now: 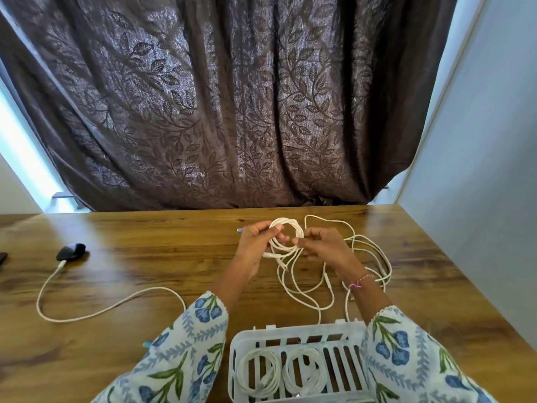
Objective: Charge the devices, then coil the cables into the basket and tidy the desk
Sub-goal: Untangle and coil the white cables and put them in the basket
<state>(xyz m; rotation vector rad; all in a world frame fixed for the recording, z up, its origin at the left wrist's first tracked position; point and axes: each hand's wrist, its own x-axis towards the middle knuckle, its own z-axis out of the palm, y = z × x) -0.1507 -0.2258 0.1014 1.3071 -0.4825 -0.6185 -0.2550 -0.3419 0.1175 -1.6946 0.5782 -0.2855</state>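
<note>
My left hand [255, 242] pinches a small coil of white cable [286, 228] above the wooden desk [145, 257]. My right hand [322, 245] pinches the same cable at the coil's right side. The cable's loose length [374, 254] trails in loops across the desk to the right and toward me. A white slatted basket [343, 333] stands at the near edge between my forearms, with two coiled white cables [257, 373] [303, 372] lying in it. At the far left a black device [71, 251] lies with another white cable [110, 308] plugged into it.
A dark patterned curtain [232, 112] hangs behind the desk. A dark object [2, 258] shows at the left frame edge. A small metallic thing [240, 229] lies just beyond my left hand. A white wall [479, 141] borders the right side.
</note>
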